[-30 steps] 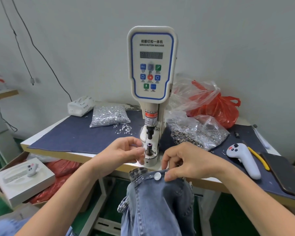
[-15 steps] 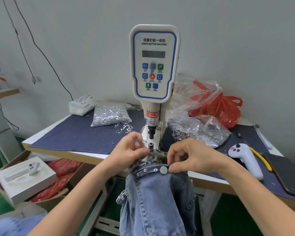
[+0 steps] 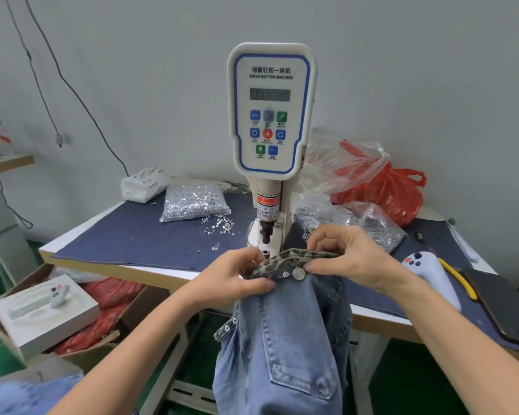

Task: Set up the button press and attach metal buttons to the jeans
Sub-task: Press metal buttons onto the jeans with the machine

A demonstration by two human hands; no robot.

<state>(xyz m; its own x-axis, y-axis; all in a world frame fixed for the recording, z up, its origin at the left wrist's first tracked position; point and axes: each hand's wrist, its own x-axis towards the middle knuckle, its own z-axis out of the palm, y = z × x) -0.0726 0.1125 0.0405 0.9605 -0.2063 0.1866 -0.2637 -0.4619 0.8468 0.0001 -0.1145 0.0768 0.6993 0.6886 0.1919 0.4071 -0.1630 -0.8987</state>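
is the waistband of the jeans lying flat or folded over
Folded over: the waistband shows its leopard-print lining, with the left hand and right hand pinching it on either side of the button.

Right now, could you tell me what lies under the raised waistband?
The press's lower die peeks past the waistband, held by the left hand and right hand. The machine's base beneath is covered.

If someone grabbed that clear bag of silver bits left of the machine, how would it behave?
The clear bag would probably sag and shift, since it slumps in a loose mound. It is packed with metal pieces, so likely heavy for its size. Loose pieces lie beside it, so it may spill.
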